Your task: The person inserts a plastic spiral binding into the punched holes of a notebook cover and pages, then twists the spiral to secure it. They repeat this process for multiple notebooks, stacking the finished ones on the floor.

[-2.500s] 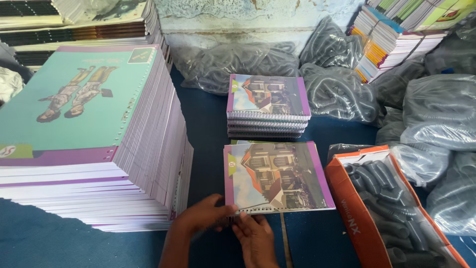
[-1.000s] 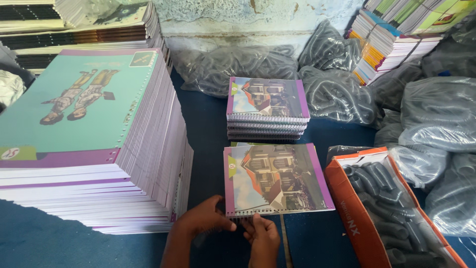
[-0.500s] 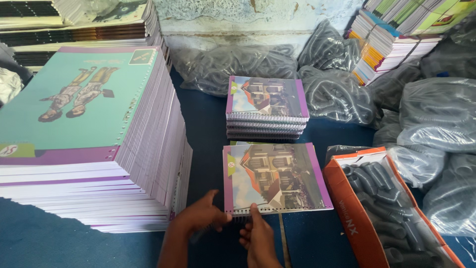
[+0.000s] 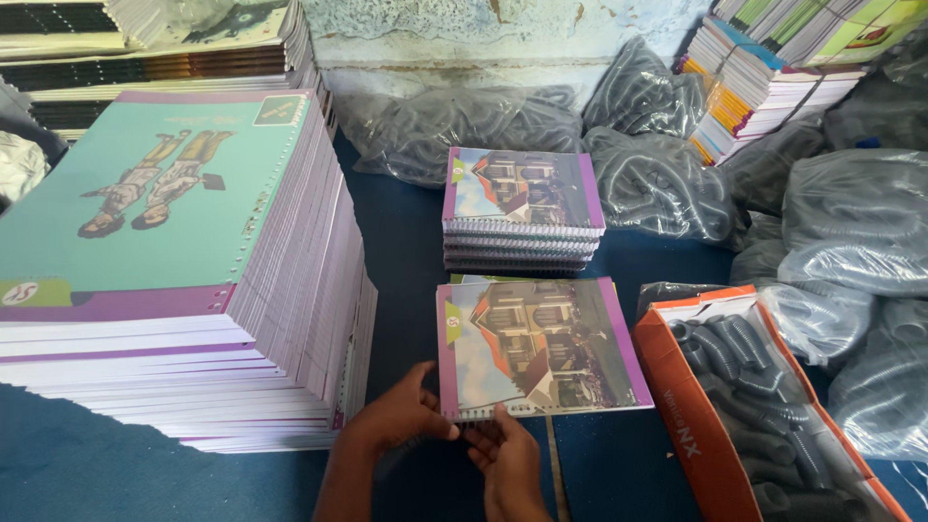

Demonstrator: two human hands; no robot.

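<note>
A notebook (image 4: 541, 343) with a house picture and purple border lies flat on the blue surface in front of me. A wire spiral runs along its near edge. My left hand (image 4: 396, 420) grips the near left corner of that notebook. My right hand (image 4: 507, 459) pinches the spiral binding at the near edge, just right of the left hand. Behind it stands a short stack of bound notebooks (image 4: 522, 208) with the same cover.
A tall pile of unbound teal-covered pads (image 4: 164, 261) stands at the left. An orange box of black spiral coils (image 4: 749, 396) lies at the right. Plastic bags of coils (image 4: 851, 242) and more book stacks (image 4: 764, 77) line the back and right.
The hands have shifted slightly along the near edge of the notebook. The right hand has come closer to the left corner and the spiral. The notebook itself has barely moved.
</note>
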